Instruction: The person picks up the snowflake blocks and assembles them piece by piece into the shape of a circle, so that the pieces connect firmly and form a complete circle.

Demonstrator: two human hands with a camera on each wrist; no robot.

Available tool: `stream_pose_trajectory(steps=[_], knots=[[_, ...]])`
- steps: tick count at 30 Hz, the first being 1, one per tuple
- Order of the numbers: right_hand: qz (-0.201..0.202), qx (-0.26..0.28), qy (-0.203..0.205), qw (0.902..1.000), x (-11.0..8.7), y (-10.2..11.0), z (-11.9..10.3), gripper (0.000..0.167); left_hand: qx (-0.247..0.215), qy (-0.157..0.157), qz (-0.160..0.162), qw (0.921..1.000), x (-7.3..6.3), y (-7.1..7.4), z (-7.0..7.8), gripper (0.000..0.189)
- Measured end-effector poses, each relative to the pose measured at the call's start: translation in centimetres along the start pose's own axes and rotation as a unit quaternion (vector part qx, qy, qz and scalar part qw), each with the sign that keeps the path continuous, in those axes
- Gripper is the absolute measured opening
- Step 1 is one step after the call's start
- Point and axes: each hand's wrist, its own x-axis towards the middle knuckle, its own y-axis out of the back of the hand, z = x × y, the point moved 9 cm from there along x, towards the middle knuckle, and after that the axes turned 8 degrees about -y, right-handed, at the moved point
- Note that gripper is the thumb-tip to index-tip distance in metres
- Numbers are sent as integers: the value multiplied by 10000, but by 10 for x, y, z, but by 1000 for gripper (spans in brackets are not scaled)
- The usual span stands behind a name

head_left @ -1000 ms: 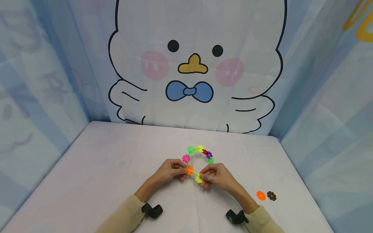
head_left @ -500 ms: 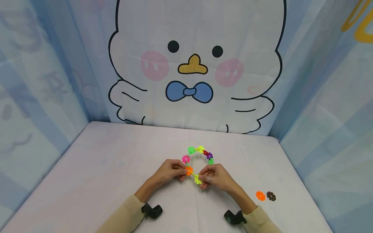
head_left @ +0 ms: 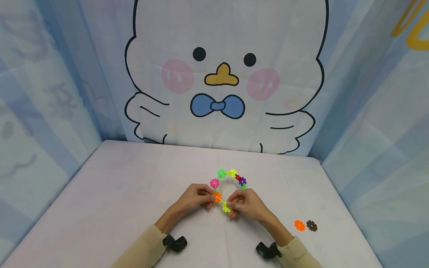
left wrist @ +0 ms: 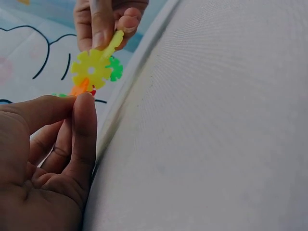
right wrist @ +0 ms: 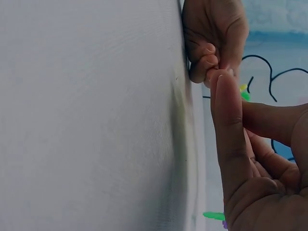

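Note:
A loop of interlocked notched plastic snowflake discs spans the space between my two hands. My left hand [head_left: 197, 196] pinches an orange disc [head_left: 218, 197] between thumb and fingertips. My right hand [head_left: 250, 203] grips a yellow disc [head_left: 226, 208] at the loop's near side. Seen from the left wrist, a flat-facing yellow disc [left wrist: 90, 70] slots into the orange piece and into an edge-on yellow disc [left wrist: 115, 42] at the right fingertips. Round the far side run pink [head_left: 215, 183], green [head_left: 221, 173], yellow, red and purple [head_left: 242, 181] discs. The right fingers partly hide the loop's right end.
To the right on the white-covered table [head_left: 134, 178] lie two loose discs, one orange [head_left: 299, 225] and one dark brown [head_left: 312, 226]. A cloth backdrop [head_left: 218, 126] with a cartoon figure rises behind the table's far edge, and curtains hang at both sides.
My right hand and the yellow disc have shifted slightly left and nearer. The loop's far side has swung a little to the right. My left hand has stayed almost in place.

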Motion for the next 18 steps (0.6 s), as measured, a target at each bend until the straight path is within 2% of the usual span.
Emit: stream_pose_trajectory(steps=[8,14,18], knots=[[189,-50,69,9998,1,3,1,17,-80,-44,-5,10000,0,1,0,23],[643,-142,185,9977,8,10,-7,16,-542,114,27,9985,2,-1,-1,30],[924,-148,216,9954,11,11,-14,17,-491,219,-115,9985,1,-3,-2,28]])
